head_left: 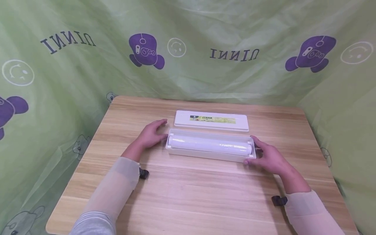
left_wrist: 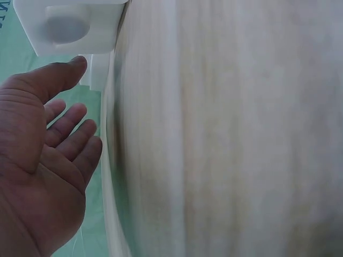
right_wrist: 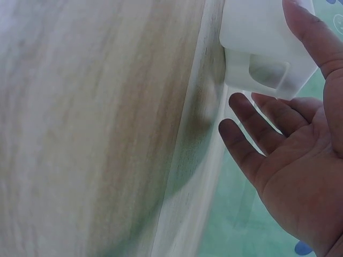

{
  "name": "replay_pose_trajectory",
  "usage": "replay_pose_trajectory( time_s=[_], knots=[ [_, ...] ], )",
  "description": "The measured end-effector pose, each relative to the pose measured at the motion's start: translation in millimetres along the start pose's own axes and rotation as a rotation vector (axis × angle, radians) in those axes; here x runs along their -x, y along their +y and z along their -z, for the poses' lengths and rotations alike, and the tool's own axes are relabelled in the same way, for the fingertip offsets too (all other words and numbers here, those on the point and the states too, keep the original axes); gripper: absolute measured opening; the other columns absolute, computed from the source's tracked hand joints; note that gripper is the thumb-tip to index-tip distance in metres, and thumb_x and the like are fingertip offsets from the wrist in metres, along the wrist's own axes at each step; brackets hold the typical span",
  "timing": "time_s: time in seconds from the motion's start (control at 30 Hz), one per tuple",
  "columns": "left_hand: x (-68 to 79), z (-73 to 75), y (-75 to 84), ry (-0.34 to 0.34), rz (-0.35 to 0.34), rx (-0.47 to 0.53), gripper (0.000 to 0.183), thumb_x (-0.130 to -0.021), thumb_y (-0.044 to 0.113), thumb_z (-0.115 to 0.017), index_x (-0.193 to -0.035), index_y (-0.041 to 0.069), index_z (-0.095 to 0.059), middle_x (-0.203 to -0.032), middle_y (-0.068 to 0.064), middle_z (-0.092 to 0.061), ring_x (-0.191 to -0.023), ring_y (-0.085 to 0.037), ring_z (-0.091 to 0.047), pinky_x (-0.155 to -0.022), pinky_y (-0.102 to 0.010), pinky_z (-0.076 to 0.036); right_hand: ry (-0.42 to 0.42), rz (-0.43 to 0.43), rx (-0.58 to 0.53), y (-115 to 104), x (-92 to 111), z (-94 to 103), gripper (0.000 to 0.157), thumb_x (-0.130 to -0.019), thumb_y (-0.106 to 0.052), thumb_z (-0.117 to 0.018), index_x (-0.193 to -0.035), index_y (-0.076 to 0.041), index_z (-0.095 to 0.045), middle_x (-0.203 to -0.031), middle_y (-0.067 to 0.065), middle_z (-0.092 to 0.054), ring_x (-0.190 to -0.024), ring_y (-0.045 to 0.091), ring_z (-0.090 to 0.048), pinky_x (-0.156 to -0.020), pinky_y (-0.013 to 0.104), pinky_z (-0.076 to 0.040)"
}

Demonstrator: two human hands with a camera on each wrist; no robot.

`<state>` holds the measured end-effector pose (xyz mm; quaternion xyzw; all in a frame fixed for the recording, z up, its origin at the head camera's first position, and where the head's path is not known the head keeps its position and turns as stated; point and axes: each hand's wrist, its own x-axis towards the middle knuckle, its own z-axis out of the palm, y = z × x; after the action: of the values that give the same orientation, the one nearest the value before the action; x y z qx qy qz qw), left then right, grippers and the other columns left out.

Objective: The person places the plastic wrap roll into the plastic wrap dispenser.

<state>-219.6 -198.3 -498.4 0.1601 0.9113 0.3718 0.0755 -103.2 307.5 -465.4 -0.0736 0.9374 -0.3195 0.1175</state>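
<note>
A long white plastic box point(head_left: 205, 156) lies on the wooden table with its top off. Inside it sits a roll of clear cling film point(head_left: 205, 144). My left hand point(head_left: 151, 134) is at the box's left end, fingers spread and relaxed; in the left wrist view its thumb point(left_wrist: 67, 74) reaches close to the end wall with a round recess. At the other end is my right hand point(head_left: 271, 159), its thumb along the front corner and its fingers loosely extended beside the end wall. The right wrist view shows those fingers point(right_wrist: 249, 147) with nothing between them.
Just behind the box lies its white lid point(head_left: 211, 126), flat, with a yellow-green label. A green curtain point(head_left: 188, 81) with purple prints hangs around the wooden table point(head_left: 188, 195). Black straps' ends point(head_left: 144, 173) stick out at the wrists.
</note>
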Motion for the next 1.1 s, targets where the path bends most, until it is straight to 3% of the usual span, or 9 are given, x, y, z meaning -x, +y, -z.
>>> replay_pose_trajectory(
  time_s=[1.1],
  knots=[
    [-23.0,-3.2,0.8,0.0,-0.005,-0.053,0.077,-0.091,0.018,-0.076,-0.16,0.012,-0.041,-0.161,-0.013,-0.042,-0.149,-0.036,-0.038,-0.124,-0.052,-0.03,0.01,-0.006,-0.017,-0.3,-0.2,-1.8,0.123,-0.074,-0.059,-0.088,-0.166,-0.009,-0.023,-0.145,0.031,-0.054,-0.133,0.05,-0.052,-0.114,0.067,-0.034]
  ],
)
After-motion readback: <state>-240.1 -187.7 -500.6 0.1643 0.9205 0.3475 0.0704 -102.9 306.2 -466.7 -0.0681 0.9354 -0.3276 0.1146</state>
